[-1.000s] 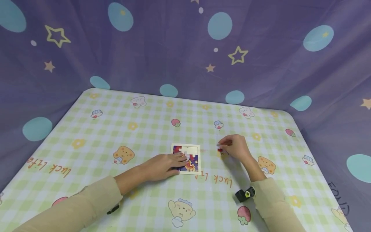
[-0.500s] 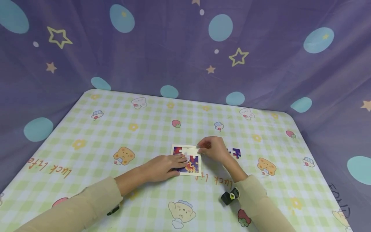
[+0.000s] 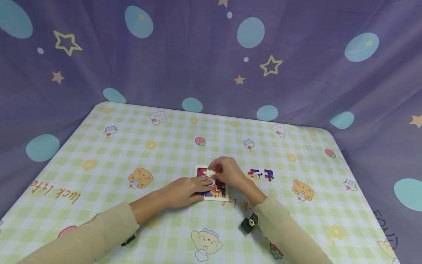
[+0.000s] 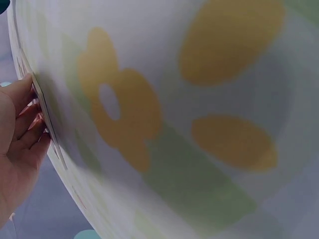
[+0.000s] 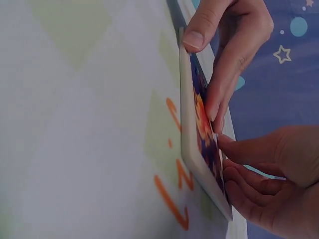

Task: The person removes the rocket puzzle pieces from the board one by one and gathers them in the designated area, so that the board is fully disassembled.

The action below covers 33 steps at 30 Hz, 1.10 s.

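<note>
One purple curtain (image 3: 204, 55), printed with stars and blue ovals, rises behind a tabletop (image 3: 178, 146) covered in green-and-white check with cartoon treats. Two beige sleeves (image 3: 89, 236) reach in from the near side. The left hand (image 3: 186, 191) lies across the puzzle (image 3: 218, 190), its fingers fairly straight and close together on the picture, the thumb on the near edge. The right hand (image 3: 229, 172) bends over the far right part, thumb and fingers curled with their tips down at the surface; whether they pinch anything cannot be told, since the hand hides it. The puzzle lies flat near the middle of the tabletop, a pale frame (image 3: 215, 199) around its red, purple and orange picture, with a pale patch showing by the right fingertips. A black device (image 3: 248, 225) sits at the right cuff. Smallest are two loose pieces, side by side but apart, right of the puzzle: one red, purple and white (image 3: 252, 171), the other mostly purple (image 3: 268, 174).
</note>
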Motion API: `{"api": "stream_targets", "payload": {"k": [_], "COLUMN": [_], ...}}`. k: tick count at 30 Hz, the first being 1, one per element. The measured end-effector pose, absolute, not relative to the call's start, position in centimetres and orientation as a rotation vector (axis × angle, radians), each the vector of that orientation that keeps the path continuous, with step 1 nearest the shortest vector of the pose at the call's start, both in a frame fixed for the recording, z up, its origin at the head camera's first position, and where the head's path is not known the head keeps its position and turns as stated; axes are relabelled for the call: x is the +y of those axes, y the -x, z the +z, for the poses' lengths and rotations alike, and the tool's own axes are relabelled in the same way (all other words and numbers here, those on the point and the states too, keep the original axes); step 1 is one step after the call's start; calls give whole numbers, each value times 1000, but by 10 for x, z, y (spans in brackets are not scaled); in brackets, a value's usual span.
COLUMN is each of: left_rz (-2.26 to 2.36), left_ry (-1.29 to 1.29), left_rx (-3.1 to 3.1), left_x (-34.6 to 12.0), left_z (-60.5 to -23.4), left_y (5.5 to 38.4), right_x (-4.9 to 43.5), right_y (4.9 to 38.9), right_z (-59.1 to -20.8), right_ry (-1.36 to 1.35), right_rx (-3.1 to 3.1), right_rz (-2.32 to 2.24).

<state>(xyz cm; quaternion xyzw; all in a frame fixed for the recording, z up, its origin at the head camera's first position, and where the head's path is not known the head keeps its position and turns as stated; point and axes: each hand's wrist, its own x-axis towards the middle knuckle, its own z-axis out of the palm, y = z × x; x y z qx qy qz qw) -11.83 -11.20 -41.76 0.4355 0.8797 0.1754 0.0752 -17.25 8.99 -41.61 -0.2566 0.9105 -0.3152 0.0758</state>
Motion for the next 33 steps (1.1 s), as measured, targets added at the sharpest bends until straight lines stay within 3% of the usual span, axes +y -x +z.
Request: {"api": "stream_targets", "payload": {"k": [33], "left_rz": [476], "left_ry": [-1321], "left_rx": [2633], "left_x": [-125], "left_z": [-413], "left_y": [118], "right_x": [79], "right_y": [179], "right_z": [-409], "right_ry": [798], "right_rx": [2662], "right_rz": [-834]}}
